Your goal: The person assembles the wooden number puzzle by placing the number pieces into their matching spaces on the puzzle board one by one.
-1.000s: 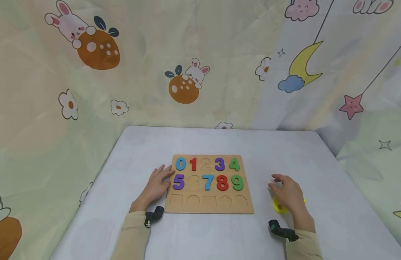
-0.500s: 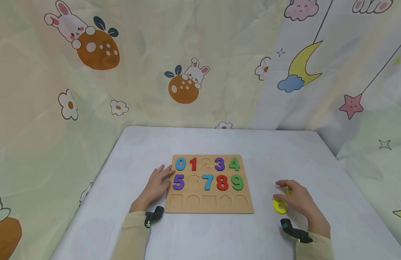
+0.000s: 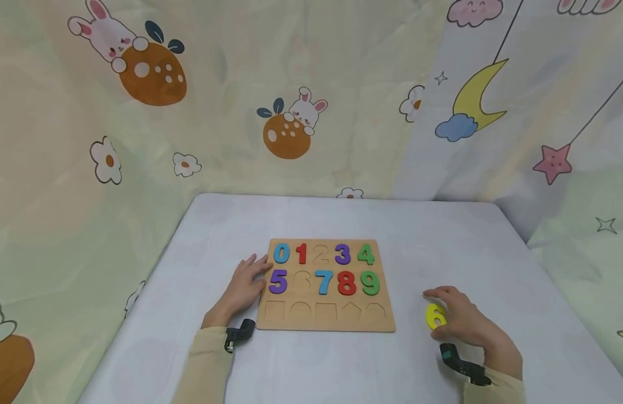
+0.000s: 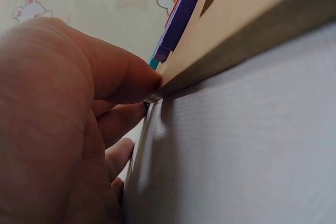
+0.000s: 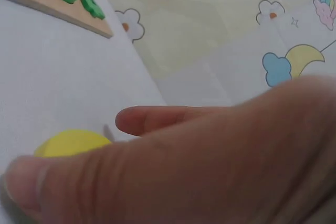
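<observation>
A yellow number 6 piece (image 3: 435,316) lies on the white table to the right of the wooden number board (image 3: 325,324). My right hand (image 3: 462,317) is spread around it, thumb by its lower edge and index finger beyond its upper edge. In the right wrist view the thumb (image 5: 79,187) covers part of the yellow piece (image 5: 73,142), while the index finger (image 5: 152,120) stays apart from it. My left hand (image 3: 243,289) rests with relaxed fingers against the board's left edge. The left wrist view has its thumb (image 4: 126,74) touching that edge.
The board holds coloured digits, among them a purple 5 (image 3: 278,281) and a green 9 (image 3: 370,283). The recesses for 2 (image 3: 321,254) and 6 (image 3: 301,280) show bare wood, as does the bottom row. A patterned curtain (image 3: 361,112) hangs behind the table (image 3: 240,219).
My right hand has moved right and toward me, from above the yellow pieces to around the 6. A second yellow piece, partly visible before, is out of sight. My left hand stays put.
</observation>
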`<state>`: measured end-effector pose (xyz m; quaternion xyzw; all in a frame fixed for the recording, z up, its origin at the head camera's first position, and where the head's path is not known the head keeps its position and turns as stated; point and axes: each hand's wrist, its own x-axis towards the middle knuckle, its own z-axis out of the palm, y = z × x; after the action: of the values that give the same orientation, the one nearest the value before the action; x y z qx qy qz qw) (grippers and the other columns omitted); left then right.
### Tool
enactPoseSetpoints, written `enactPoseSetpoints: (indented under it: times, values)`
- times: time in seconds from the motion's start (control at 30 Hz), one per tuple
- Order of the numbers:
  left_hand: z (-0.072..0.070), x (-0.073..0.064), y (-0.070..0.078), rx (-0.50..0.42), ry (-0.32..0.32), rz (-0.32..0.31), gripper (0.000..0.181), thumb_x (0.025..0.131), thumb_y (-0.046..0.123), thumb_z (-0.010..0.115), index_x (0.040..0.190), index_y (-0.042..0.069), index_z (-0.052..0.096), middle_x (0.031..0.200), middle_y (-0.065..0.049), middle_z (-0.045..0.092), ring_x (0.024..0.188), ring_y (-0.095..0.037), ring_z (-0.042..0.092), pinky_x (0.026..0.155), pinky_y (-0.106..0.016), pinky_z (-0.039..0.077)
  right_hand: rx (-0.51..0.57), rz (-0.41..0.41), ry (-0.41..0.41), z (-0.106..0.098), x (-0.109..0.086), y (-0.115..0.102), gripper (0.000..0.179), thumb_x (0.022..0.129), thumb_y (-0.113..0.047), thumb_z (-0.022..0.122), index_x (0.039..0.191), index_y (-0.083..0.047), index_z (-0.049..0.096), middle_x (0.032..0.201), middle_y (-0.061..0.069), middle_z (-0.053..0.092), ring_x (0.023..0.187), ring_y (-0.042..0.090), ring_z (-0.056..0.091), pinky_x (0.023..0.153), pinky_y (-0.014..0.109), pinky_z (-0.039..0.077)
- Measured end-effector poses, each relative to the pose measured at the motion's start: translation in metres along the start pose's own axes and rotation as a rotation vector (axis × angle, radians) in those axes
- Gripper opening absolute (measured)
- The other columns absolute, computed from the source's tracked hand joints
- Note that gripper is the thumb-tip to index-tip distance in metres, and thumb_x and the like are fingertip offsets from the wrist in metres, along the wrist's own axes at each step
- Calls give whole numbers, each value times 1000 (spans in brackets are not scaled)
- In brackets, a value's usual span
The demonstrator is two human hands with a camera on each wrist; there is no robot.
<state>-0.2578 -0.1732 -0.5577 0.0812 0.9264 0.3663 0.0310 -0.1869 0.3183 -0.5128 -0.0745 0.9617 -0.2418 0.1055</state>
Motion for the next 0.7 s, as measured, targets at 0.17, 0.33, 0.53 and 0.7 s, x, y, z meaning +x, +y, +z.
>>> enactPoseSetpoints:
  times: [0.17, 0.33, 0.53, 0.7]
  values:
    - [-1, 0, 0, -9, 1, -4, 44, 92, 8, 54, 136, 10, 58, 156, -1, 37, 150, -27, 13, 123, -47, 1, -31, 18, 30, 1, 0, -1, 73, 59, -17, 91, 125, -6, 61, 123, 21, 55, 111, 42, 48, 86, 63, 46]
    - [-1, 0, 1, -9, 3, 8, 44, 91, 8, 54, 135, 10, 58, 155, -2, 37, 150, -27, 13, 123, -47, 2, -23, 20, 67, 3, 0, -2, 63, 65, -14, 87, 122, -5, 63, 121, 19, 59, 109, 39, 51, 87, 61, 46]
    - [-1, 0, 1, -3, 13, 22, 44, 91, 7, 54, 134, 9, 59, 155, -3, 38, 149, -28, 15, 123, -46, 2, -41, 4, 131, 7, 5, -8, 61, 67, -11, 86, 123, -5, 62, 125, 22, 57, 113, 45, 50, 92, 69, 40]
    - [-1, 0, 0, 5, 14, 28, 44, 91, 7, 54, 134, 8, 59, 155, -4, 38, 149, -29, 15, 123, -46, 2, -56, -2, 160, 11, 9, -10, 60, 68, -11, 85, 124, -4, 62, 127, 26, 55, 116, 50, 47, 93, 74, 33]
